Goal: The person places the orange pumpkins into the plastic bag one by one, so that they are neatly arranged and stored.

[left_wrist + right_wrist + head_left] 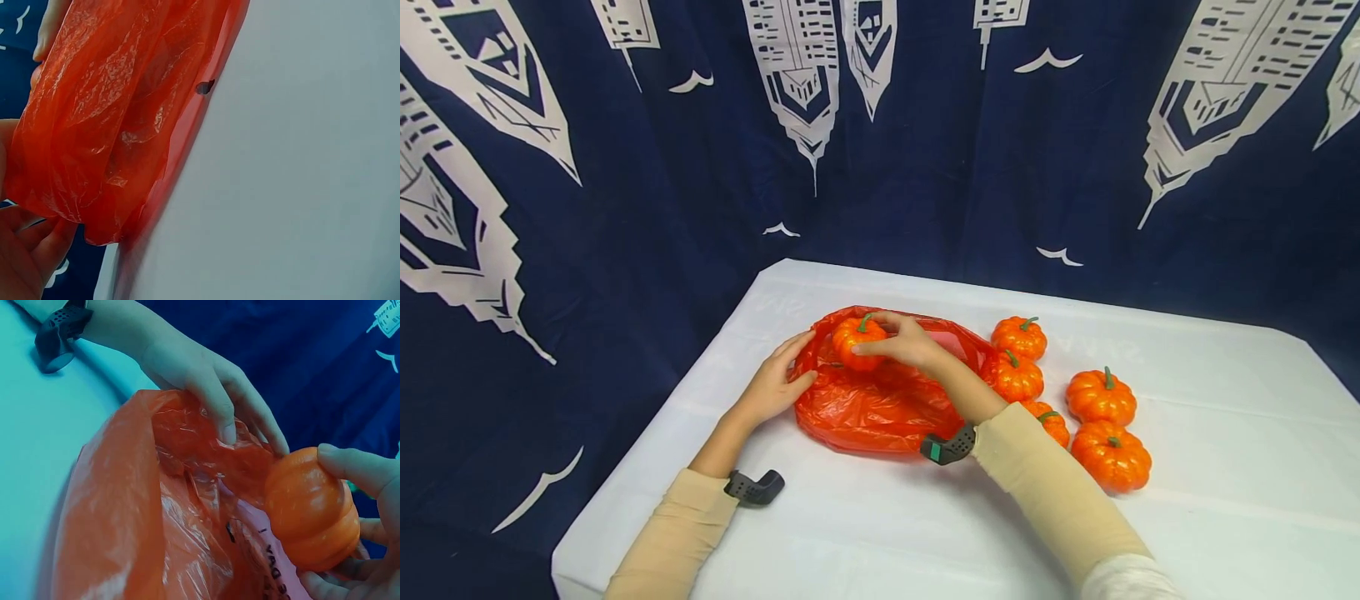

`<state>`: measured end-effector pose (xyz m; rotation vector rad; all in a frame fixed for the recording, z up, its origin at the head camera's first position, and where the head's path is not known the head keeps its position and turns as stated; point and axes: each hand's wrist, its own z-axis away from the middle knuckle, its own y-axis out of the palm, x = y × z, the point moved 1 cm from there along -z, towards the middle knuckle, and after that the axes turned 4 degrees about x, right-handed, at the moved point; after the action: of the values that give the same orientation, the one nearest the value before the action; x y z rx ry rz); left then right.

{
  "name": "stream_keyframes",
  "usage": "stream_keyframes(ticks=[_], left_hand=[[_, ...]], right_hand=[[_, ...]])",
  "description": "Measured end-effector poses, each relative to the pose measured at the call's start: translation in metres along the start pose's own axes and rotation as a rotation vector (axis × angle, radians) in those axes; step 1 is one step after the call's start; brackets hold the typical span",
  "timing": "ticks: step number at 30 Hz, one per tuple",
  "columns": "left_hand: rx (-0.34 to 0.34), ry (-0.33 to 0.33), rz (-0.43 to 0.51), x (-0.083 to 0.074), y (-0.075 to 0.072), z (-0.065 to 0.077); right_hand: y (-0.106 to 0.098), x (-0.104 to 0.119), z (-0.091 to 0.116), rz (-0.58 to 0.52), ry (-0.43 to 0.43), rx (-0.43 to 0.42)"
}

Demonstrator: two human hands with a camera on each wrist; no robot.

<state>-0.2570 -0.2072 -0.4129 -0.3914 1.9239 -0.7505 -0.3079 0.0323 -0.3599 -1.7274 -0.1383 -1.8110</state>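
Note:
A red plastic bag (pixel 880 417) lies on the table with its mouth spread wide. My right hand (pixel 910 342) grips a small orange pumpkin (pixel 852 343) with a green stem over the far left part of that mouth. In the right wrist view, thumb and fingers wrap the pumpkin (pixel 306 512) beside the bag's rim. My left hand (pixel 772 385) holds the bag's left edge, its thumb (pixel 225 425) at the inside of the rim. Pink material with black lettering (pixel 265 537) shows inside the bag. Crinkled plastic (pixel 106 112) fills much of the left wrist view.
Right of the bag, several more orange pumpkins stand on the white table (pixel 1225 417), among them a back one (pixel 1019 340) and a front one (pixel 1111 458). My right forearm partly covers one pumpkin (pixel 1051 423). A navy patterned curtain (pixel 925 192) hangs behind the table.

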Motion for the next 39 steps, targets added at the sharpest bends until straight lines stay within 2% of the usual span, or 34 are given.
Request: stream_keyframes(ticks=[10, 17, 20, 34, 39], left_hand=[[0.002, 0.006, 0.002, -0.003, 0.001, -0.001], [-0.006, 0.015, -0.003, -0.002, 0.002, 0.000], [-0.008, 0.018, -0.006, -0.002, 0.002, 0.000], [-0.009, 0.023, -0.014, -0.003, 0.001, 0.000], [-0.012, 0.025, -0.017, -0.003, 0.000, 0.000]], right_hand=[[0.022, -0.005, -0.012, -0.020, 0.027, -0.073], [0.036, -0.010, -0.019, 0.047, 0.039, -0.140], [0.039, -0.013, -0.021, 0.044, 0.031, -0.159], [0.058, -0.024, -0.025, 0.138, -0.023, -0.359], [0.064, -0.026, -0.027, 0.175, -0.004, -0.410]])
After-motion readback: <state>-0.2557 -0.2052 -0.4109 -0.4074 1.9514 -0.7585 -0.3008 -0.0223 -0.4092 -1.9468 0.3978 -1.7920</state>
